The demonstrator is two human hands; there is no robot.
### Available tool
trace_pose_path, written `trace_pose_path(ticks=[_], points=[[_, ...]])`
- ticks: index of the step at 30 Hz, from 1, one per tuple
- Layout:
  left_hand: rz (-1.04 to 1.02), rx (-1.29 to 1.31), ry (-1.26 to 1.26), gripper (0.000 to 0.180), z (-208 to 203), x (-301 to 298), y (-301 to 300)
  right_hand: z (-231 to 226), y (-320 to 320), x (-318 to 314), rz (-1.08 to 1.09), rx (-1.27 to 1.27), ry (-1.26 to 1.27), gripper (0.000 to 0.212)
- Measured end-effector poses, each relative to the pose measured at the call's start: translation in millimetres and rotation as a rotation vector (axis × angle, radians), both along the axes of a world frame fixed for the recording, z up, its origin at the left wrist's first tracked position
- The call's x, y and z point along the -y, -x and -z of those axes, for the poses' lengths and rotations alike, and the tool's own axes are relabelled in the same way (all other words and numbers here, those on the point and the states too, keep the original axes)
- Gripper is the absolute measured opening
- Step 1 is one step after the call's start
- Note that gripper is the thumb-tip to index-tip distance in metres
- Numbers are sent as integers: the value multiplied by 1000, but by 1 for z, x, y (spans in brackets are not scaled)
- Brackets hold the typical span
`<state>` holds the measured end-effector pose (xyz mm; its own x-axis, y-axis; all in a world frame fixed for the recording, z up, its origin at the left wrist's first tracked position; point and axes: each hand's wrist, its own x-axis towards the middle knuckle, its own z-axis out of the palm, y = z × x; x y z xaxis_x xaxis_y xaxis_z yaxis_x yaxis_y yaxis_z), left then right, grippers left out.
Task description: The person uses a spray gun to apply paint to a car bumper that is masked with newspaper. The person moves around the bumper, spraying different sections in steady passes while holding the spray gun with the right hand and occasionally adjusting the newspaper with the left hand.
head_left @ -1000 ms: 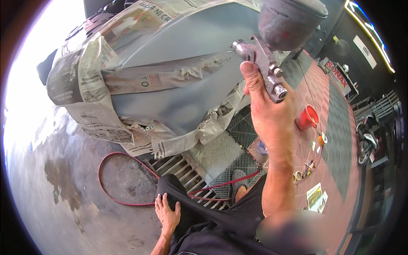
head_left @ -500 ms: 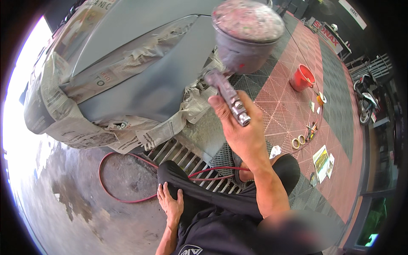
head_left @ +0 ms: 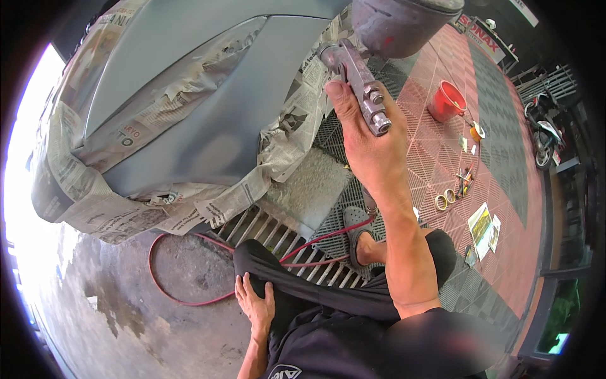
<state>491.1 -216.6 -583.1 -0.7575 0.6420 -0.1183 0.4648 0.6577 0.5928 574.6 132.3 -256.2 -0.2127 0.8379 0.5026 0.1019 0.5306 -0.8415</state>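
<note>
My right hand is wrapped round the handle of a metal spray gun streaked with grey paint. The gun's grey-coated paint cup sits on top, partly cut off by the upper edge. Left of the gun stands a grey car bumper, its borders covered with masking newspaper. A strip of paper also fills the slanted recess in the panel. My left hand lies on my left knee, fingers spread, holding nothing.
A red air hose loops over the concrete and a floor grate by my foot. To the right, a red bucket, tape rolls, small tools and printed sheets lie on floor tiles. A motorcycle stands farther off.
My right hand has carried the spray gun farther away and slightly right, along the bumper's right edge. My left hand stays on the knee. The view has shifted a little.
</note>
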Motion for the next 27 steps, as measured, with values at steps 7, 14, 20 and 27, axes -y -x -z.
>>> trace_pose_path(ticks=[7,14,20,27], points=[[13,8,-1,79,-1,-4,2,17,-2,19,-7,111,93,38],[33,12,12,80,1,-7,2,39,-14,41,-135,156,159,34],[34,10,1,80,0,-6,1,27,-17,26,-77,151,153,38],[37,-4,2,79,2,-2,2,-2,-13,-7,70,156,92,36]])
